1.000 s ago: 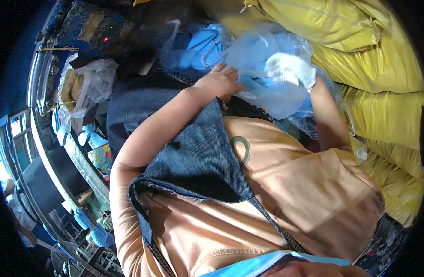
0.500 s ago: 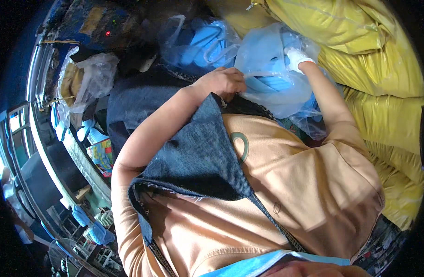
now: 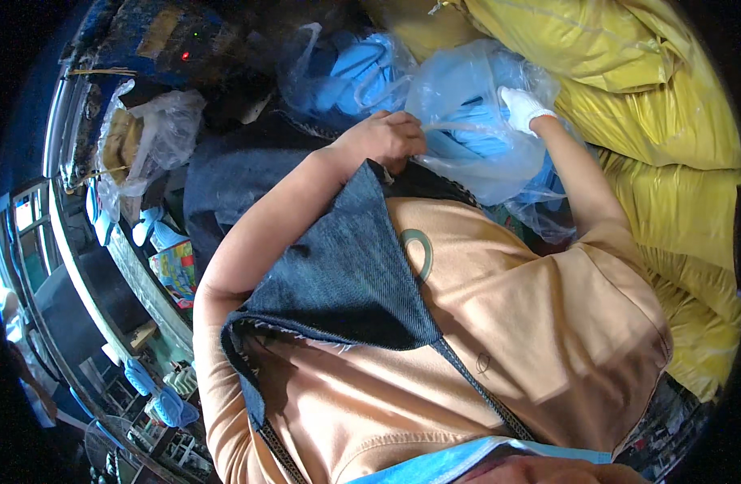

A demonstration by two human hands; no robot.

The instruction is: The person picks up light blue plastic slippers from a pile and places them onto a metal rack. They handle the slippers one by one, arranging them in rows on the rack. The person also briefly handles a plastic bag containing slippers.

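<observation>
A clear plastic bag (image 3: 443, 77) with light blue flat pieces (image 3: 477, 133) inside lies in front of me. My left hand (image 3: 384, 143) is bare, with its fingers curled closed on the bag's near-left edge, where a stretched strip of plastic runs from it. On the bag's far-right side is my right hand (image 3: 525, 110) in a white knit glove. Its fingers are drawn together at the bag's rim, with the fingertips partly hidden. A second clear bag (image 3: 362, 77) of blue pieces sits just to the left. A dark denim apron (image 3: 338, 266) covers part of my front.
Bulging yellow sacks (image 3: 653, 129) are stacked along the right. At the left, a crumpled clear bag (image 3: 164, 129) with something brown hangs beside metal rails (image 3: 72, 242). Farther down-left are blue pieces (image 3: 173, 407) and a fan (image 3: 104, 440).
My right hand has shifted slightly right and down. The bag's plastic has changed shape, with more of the blue pieces showing inside. My left hand has hardly moved.
</observation>
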